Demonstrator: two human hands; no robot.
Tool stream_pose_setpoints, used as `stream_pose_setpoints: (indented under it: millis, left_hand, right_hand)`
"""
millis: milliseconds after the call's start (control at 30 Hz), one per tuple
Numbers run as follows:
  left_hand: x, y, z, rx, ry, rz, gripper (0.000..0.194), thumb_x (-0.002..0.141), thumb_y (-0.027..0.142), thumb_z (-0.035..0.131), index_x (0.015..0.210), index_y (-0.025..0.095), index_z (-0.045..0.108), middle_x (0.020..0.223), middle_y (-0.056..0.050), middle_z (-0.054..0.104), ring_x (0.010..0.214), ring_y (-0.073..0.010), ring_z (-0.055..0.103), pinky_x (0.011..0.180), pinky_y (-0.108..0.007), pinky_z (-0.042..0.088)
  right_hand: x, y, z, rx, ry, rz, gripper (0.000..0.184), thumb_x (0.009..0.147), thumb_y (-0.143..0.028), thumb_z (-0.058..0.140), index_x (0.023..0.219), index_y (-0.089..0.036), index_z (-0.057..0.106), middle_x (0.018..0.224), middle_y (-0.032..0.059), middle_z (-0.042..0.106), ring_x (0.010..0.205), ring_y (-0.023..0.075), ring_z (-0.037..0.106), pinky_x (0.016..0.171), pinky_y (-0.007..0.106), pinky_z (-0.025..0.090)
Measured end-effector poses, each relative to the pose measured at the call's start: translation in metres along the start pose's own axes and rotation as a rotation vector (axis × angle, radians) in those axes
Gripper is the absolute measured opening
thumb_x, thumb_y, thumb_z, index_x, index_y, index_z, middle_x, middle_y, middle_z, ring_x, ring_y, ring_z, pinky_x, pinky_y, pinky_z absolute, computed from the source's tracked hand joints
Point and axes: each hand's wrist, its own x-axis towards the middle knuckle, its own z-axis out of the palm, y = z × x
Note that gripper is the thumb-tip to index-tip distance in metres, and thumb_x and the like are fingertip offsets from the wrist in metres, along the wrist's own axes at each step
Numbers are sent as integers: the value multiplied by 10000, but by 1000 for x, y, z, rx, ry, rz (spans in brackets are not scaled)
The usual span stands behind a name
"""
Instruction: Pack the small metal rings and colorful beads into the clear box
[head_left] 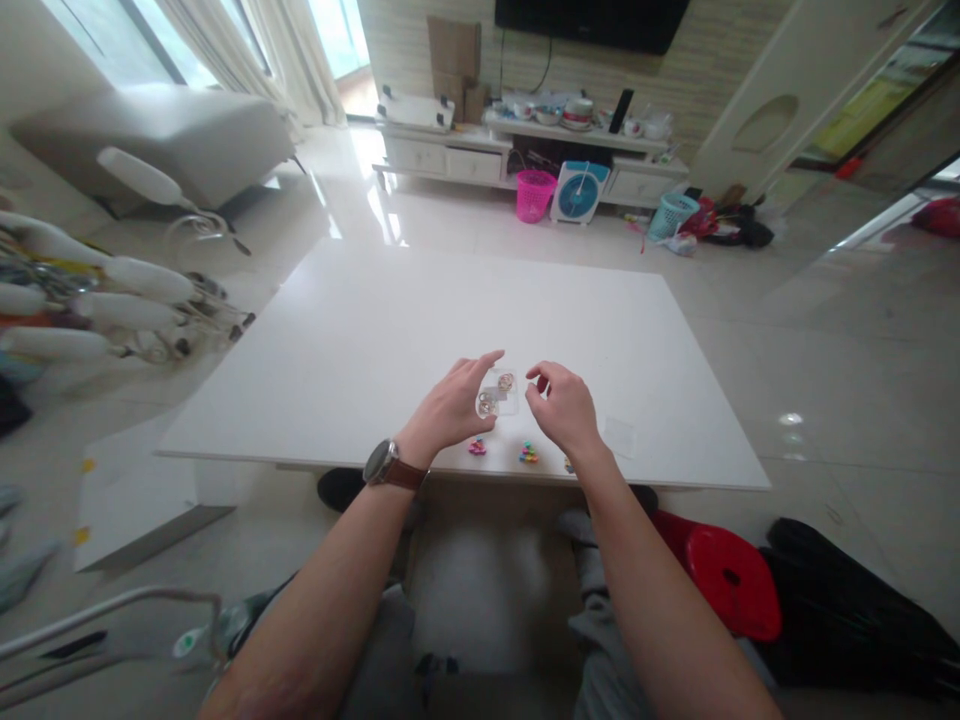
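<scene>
The left hand [450, 400] is held with its grip spread apart around the left side of a clear box [511, 403], where shiny pieces [505, 382] are contained. Small coloured pieces [528, 452] are heaped nearer the desk's [420, 300] edge. The right hand [564, 405] is curled beside the box; whether its grip is closed cannot be told.

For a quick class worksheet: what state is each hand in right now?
Left hand: open, spread around the clear box; contact unclear.
Right hand: fingers curled; cannot tell whether it holds anything.
</scene>
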Motion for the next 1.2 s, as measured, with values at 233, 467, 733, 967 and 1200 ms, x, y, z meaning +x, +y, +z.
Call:
stream_pose_setpoints:
  millis: [233, 467, 733, 967, 1200]
  left_hand:
    - [-1, -5, 3, 59, -32, -34, 825, 706, 99, 655, 1471, 209, 366, 1325, -114, 585, 1221, -284, 518, 1042, -461, 477]
    - [0, -6, 4, 73, -44, -47, 829, 704, 96, 649, 1472, 216, 361, 1306, -109, 586, 1216, -291, 512, 1039, -472, 479]
    - [4, -4, 8, 60, -93, -38, 816, 706, 94, 645, 1466, 196, 364, 1311, -119, 579, 1223, -292, 507, 1053, -472, 470]
    - [6, -2, 9, 58, -93, -42, 804, 713, 92, 633, 1463, 209, 367, 1298, -109, 581, 1201, -286, 514, 1025, -462, 485]
    - [7, -6, 11, 69, -82, -33, 810, 713, 106, 643, 1467, 213, 365, 1317, -110, 578, 1218, -291, 506, 1044, -470, 476]
  right_hand:
    - [-1, 13, 0, -134, -171, 71, 171, 858, -188, 537, 927, -221, 690, 908, 28, 709, 830, 178, 610, 748, 288, 410]
    - [-13, 43, 19, -331, -655, 123, 243, 831, -177, 632, 1054, -211, 724, 1081, 81, 726, 925, 208, 655, 728, 280, 429]
    - [-26, 60, 39, -356, -776, 10, 420, 790, -220, 740, 1203, -240, 668, 1220, 99, 645, 990, 239, 663, 771, 282, 450]
    - [-36, 64, 48, -425, -829, -91, 341, 836, -184, 650, 1175, -213, 621, 1216, 106, 590, 908, 211, 667, 693, 272, 419]
    - [-36, 75, 48, -421, -756, -33, 260, 902, -143, 552, 1150, -201, 604, 1153, 103, 620, 947, 204, 662, 737, 268, 420]
